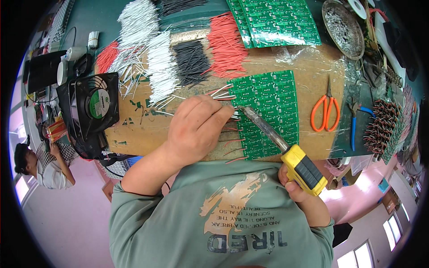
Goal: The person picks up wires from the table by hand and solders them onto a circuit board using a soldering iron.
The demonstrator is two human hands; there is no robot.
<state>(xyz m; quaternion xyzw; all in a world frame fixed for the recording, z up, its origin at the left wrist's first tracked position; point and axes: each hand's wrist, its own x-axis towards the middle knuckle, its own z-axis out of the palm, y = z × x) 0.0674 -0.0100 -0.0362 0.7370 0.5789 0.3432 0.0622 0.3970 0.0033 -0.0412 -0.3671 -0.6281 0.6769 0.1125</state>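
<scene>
A green circuit board panel [272, 105] lies on the brown work mat in front of me, with short red and white wires [230, 129] sticking out along its left edge. My left hand [199, 127] is closed in a pinch at that edge, on a thin wire mostly hidden by the fingers. In my right hand [291, 184] is a yellow and black soldering iron [304, 169], held by its handle. Its metal tip touches or hovers just over the panel beside my left fingertips; I cannot tell which.
Beyond my left hand lie piles of white wires [161, 62], black wires [191, 61] and red wires [225, 44]. More green panels [281, 22] are stacked at the back. A black fan [96, 102] stands left; orange scissors [326, 111], blue pliers [354, 127] and a metal dish [343, 29] sit right.
</scene>
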